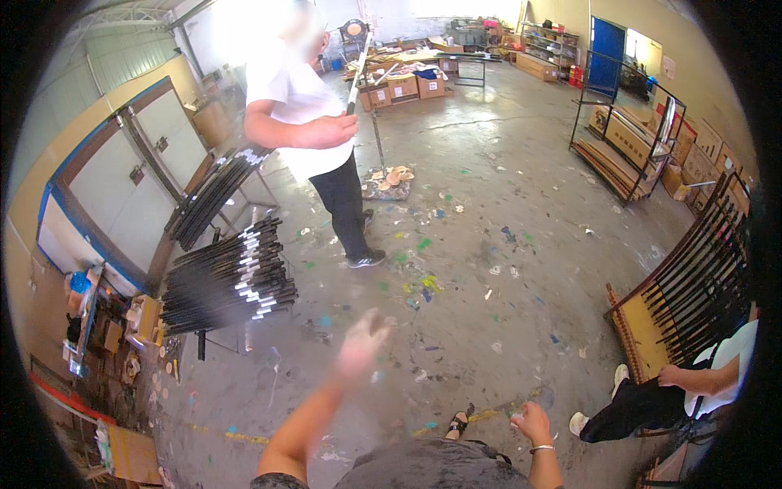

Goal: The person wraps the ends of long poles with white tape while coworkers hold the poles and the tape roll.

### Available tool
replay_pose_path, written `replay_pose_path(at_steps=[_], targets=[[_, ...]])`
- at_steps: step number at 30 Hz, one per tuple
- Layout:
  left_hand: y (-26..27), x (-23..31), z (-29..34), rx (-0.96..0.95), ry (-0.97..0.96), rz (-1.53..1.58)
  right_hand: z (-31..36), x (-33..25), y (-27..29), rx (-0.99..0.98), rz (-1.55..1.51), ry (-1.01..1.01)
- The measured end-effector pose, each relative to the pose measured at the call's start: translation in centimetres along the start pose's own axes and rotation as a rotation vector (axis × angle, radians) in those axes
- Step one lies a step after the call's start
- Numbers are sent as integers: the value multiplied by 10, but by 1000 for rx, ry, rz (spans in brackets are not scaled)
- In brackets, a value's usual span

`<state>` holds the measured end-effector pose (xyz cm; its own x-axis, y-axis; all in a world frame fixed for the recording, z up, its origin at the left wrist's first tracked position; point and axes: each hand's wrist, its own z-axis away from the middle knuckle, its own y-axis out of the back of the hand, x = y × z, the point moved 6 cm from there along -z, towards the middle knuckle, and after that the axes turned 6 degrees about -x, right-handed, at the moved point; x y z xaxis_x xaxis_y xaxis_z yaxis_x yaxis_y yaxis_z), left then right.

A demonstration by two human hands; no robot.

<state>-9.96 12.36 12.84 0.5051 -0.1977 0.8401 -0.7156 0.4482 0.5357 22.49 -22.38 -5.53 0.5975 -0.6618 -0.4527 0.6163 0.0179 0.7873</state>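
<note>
My left hand [364,342] is stretched forward over the floor, blurred, its fingers extended and apart with nothing seen in them. Held low beside my body, my right hand [532,422] has its fingers curled in; whether something small sits in them is hidden. A bracelet circles that wrist. Nearest to my left hand, on its left, a rack holds a stack of long black rods [232,277] with white bands. Behind it lies a second bundle of black rods [216,191]. A person in a white shirt [297,114] stands ahead, gripping a black-and-white rod [358,73].
At the right sits another person [717,383] beside a slanted rack of dark rods [692,285]. A black metal frame cart [623,138] holds long boxes. Farther back are cardboard boxes [403,88] and shelves [550,45]. Paint spots and scraps dot the concrete floor [489,212].
</note>
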Motion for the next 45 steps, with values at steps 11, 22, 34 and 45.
replay_pose_path(at_steps=[11,22,34,45], targets=[[126,158,-145,514,-401,-1003,8,33,-2,43,-43,-67],[124,96,-246,-138,-70,-1127,59,73,-18,86,-156,-220],[-55,162,-102,-907,-55,749,-25,-253,193,348,-495,636],[-102,204,-28,-510,-193,501,24,-314,242,592,-588,651]])
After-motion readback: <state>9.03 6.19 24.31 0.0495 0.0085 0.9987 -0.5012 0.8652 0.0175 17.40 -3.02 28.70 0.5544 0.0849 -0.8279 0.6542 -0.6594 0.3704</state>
